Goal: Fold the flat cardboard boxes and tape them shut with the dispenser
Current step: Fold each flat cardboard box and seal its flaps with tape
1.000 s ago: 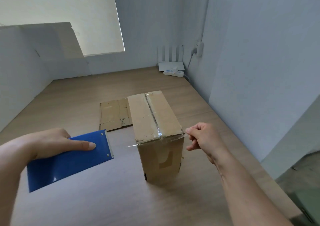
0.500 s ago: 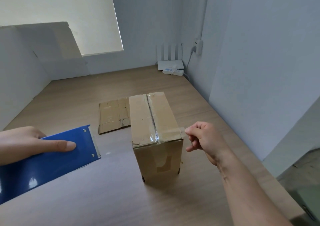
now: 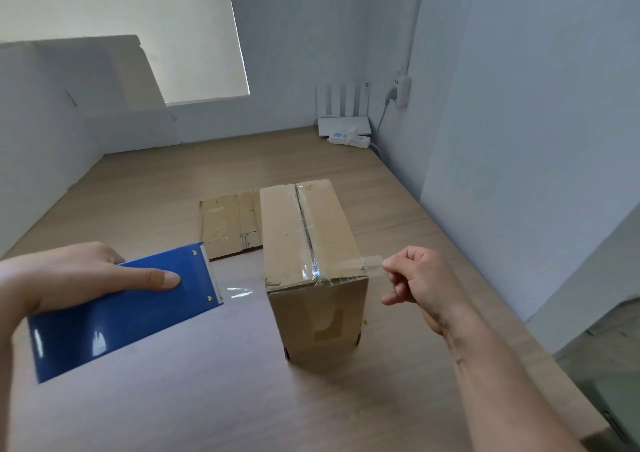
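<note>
A folded cardboard box (image 3: 287, 240) stands upright in the middle of the wooden table (image 3: 207, 399), its top seam covered by clear tape. A second strip of clear tape (image 3: 372, 264) runs across the box's near top edge and sticks out past its right corner. My right hand (image 3: 415, 282) pinches the free end of that strip just right of the box. My left hand (image 3: 83, 275) grips the blue tape dispenser (image 3: 117, 313) to the left of the box, blade end toward it, a loose bit of tape at the blade. A flat cardboard box (image 3: 228, 223) lies behind the standing one.
A white router (image 3: 344, 126) and a power strip (image 3: 348, 139) sit at the far right corner under a wall socket with a cable. White walls stand close on the right and left. The table's right edge drops off beside my right forearm.
The dispenser swung out left away from the box, then came back toward it. My right hand stayed at the box's right corner, holding the tape end.
</note>
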A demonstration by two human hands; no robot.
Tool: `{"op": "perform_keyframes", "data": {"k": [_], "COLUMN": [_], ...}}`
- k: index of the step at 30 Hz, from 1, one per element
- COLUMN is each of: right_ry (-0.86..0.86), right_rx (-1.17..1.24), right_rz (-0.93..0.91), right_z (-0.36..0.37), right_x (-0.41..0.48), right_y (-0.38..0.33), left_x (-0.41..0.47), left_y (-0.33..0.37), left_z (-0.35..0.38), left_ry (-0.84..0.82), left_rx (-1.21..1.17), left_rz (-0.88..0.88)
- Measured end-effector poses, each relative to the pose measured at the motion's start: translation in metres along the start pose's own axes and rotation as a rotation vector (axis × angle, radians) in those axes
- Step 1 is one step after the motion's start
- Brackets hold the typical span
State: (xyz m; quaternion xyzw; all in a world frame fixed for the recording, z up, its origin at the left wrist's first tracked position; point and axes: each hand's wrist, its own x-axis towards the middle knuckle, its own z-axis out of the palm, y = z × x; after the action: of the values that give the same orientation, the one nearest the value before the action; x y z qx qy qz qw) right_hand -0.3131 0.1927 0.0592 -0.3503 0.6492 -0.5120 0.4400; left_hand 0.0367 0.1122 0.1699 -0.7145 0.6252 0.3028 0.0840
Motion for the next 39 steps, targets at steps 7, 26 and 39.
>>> {"op": "perform_keyframes", "data": {"k": [7,26,39], "right_ry": [-0.016,0.229,0.157], "right_rx": [-0.009,-0.697,-0.551], "right_rz": [0.067,-0.185,-0.181], "right_z": [0.006,0.049,0.051], "right_x": [0.004,0.001,0.005], "right_y": [0.011,0.012,0.009], "left_x": [0.017,0.038,0.068], "left_y": [0.005,0.045,-0.010], "left_z": [0.009,0.050,0.125], "left_ry": [-0.025,0.009,0.093], "left_rx": [0.058,0.101,0.502], "left_rz": [-0.036,-0.012,-0.149]}}
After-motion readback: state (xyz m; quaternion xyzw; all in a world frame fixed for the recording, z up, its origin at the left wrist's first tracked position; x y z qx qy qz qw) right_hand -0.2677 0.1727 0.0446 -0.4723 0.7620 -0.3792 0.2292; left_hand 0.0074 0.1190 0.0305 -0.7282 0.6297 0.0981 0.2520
